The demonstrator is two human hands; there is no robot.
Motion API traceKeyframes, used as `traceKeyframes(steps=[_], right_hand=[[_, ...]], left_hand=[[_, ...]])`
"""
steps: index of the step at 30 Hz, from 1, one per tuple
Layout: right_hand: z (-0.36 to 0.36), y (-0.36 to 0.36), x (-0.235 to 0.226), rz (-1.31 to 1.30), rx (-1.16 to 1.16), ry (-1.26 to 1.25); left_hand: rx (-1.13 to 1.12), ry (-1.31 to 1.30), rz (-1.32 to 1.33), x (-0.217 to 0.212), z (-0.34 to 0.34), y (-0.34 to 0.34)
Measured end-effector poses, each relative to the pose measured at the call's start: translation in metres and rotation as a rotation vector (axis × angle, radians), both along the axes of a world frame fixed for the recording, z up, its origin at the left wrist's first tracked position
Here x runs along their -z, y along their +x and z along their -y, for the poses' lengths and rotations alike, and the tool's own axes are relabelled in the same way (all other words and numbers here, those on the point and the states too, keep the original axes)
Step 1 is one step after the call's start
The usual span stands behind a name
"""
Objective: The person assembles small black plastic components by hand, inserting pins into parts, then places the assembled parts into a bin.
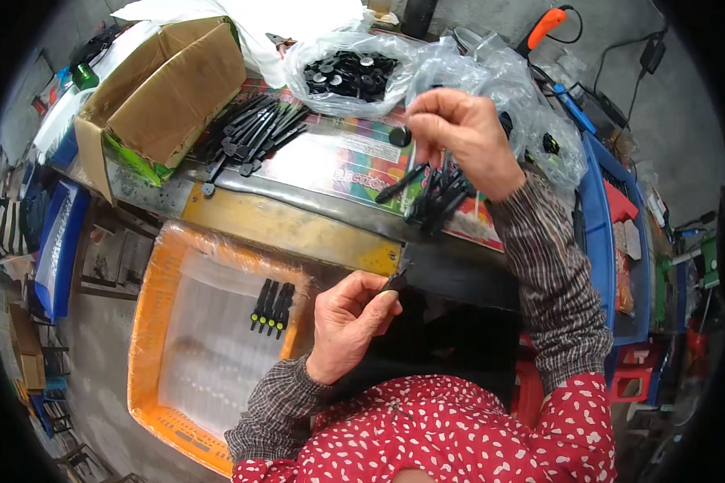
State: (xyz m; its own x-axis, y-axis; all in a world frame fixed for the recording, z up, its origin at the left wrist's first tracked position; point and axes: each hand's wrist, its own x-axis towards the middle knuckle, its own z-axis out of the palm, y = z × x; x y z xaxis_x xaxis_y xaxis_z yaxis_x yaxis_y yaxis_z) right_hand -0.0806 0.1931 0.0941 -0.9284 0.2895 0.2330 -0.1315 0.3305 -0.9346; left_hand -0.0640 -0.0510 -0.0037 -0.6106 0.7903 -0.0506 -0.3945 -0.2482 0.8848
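Observation:
Near the table's front edge, my left hand (350,322) pinches a small black part (395,280) between thumb and fingers; most of it is hidden. My right hand (463,141) is raised over the table with thumb and fingers drawn together. Right beside its fingertips shows a round black disc (399,137); whether the fingers hold it or it lies behind them, I cannot tell. Beneath that hand is a loose pile of long black parts (439,197). In the orange crate (149,322) at the left, several black strips with yellow-green ends (272,308) lie in a row.
A heap of long black parts (254,129) lies beside the open cardboard box (165,88). Behind stands a plastic bag (298,60) of round black pieces. More clear bags (491,68) and a blue bin (596,209) are at the right. A yellow strip (298,229) edges the table.

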Motion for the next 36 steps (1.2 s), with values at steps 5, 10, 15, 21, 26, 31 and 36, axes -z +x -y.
traceKeyframes(steps=[5, 10, 15, 21, 26, 31, 36], right_hand=[[0.027, 0.076, 0.006, 0.074, 0.009, -0.227], [0.042, 0.13, 0.025, 0.107, 0.068, -0.355], [0.047, 0.164, 0.038, 0.098, 0.121, -0.419], [0.049, 0.186, 0.049, 0.078, 0.152, -0.431], [0.049, 0.197, 0.054, 0.071, 0.139, -0.446], [0.043, 0.204, 0.057, 0.084, 0.106, -0.46], [0.038, 0.21, 0.066, 0.086, 0.039, -0.523]], left_hand=[[0.07, -0.014, 0.062, -0.008, -0.004, 0.013], [0.148, -0.042, 0.13, -0.009, -0.011, 0.029], [0.21, -0.07, 0.149, -0.011, -0.019, 0.045], [0.253, -0.097, 0.189, -0.013, -0.025, 0.059], [0.302, -0.106, 0.226, -0.012, -0.029, 0.064], [0.355, -0.101, 0.269, -0.01, -0.03, 0.067], [0.372, -0.098, 0.229, -0.008, -0.029, 0.072]])
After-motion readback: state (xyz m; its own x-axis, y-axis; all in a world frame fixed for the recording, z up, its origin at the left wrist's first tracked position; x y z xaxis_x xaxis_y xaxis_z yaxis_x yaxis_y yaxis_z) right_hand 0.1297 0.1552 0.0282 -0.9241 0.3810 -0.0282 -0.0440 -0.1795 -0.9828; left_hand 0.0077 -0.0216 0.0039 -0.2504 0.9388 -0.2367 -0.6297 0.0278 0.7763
